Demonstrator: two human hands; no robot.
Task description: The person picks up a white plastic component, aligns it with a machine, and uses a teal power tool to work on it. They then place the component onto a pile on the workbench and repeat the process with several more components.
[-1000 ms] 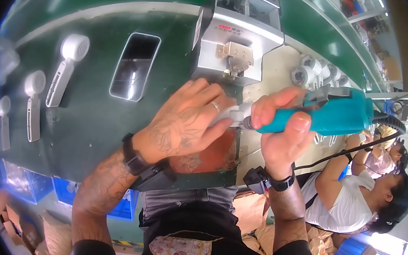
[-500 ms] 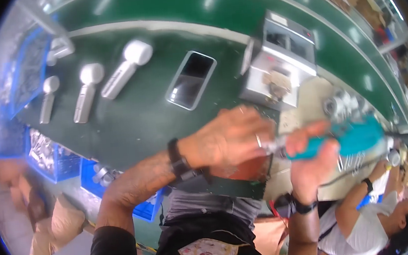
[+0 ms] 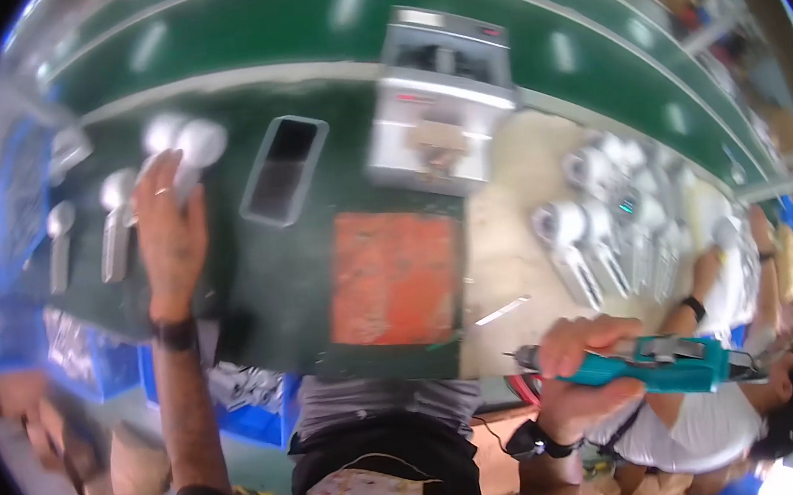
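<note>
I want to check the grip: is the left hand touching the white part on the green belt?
Touching. The head view shows the left hand stretched forward, its fingers lying over the white part with no gap; the picture is blurred.

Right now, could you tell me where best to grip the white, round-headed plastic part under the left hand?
Probably by the straight handle of the white round-headed plastic part, coming from above: it lies flat on the green belt, and the left hand already covers that handle.

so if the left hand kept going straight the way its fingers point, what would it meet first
The left hand points up the green belt. Its fingertips already lie on the white round-headed plastic handheld part, so that comes first; beyond it only bare belt shows, though blur makes depth uncertain.
</note>
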